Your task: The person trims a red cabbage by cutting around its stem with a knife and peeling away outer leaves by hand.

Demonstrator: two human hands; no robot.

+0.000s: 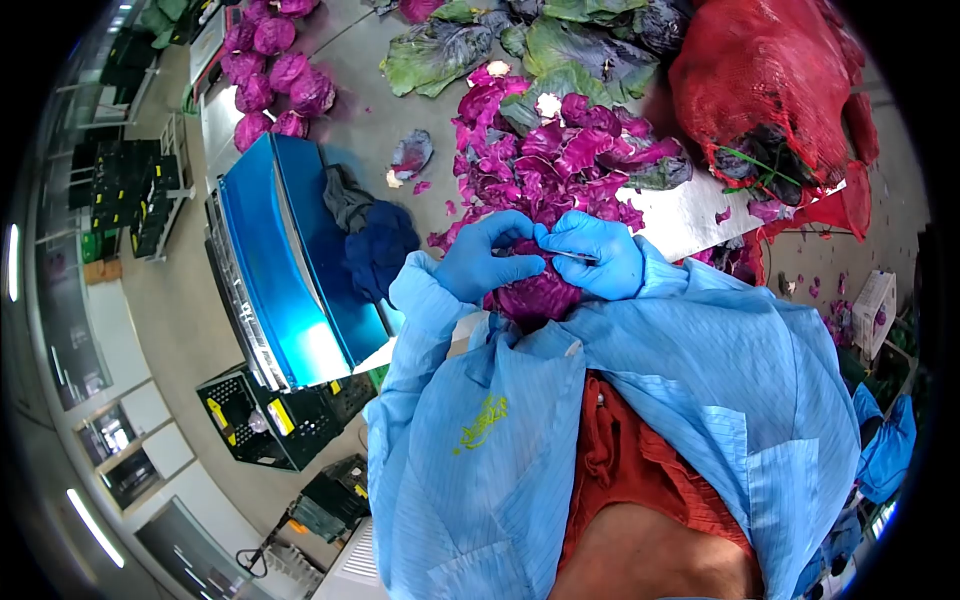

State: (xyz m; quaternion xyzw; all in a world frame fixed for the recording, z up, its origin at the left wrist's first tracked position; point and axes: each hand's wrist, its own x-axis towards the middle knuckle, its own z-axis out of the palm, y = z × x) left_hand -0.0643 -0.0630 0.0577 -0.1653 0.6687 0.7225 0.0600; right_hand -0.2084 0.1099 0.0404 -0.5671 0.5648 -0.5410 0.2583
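A purple-red cabbage head [540, 297] is close to my body at the table's near edge. My left hand [490, 256], in a blue glove, curls around its upper left side with thumb and fingers on it. From the right, my gloved right hand [600, 256] meets it at the top of the head, its fingers pinched. A thin, metallic-looking tool [578, 257] shows between those fingers; most of it is hidden. Just beyond both hands lies a heap of torn purple cabbage leaves [545, 160].
Large green outer leaves [590, 55] lie at the back. A red mesh sack [765, 85] of cabbages stands right. On the left are peeled cabbages [275, 70], a blue metallic box [290, 250] and dark blue cloth [382, 250]. Black crates [265, 415] stand below, left.
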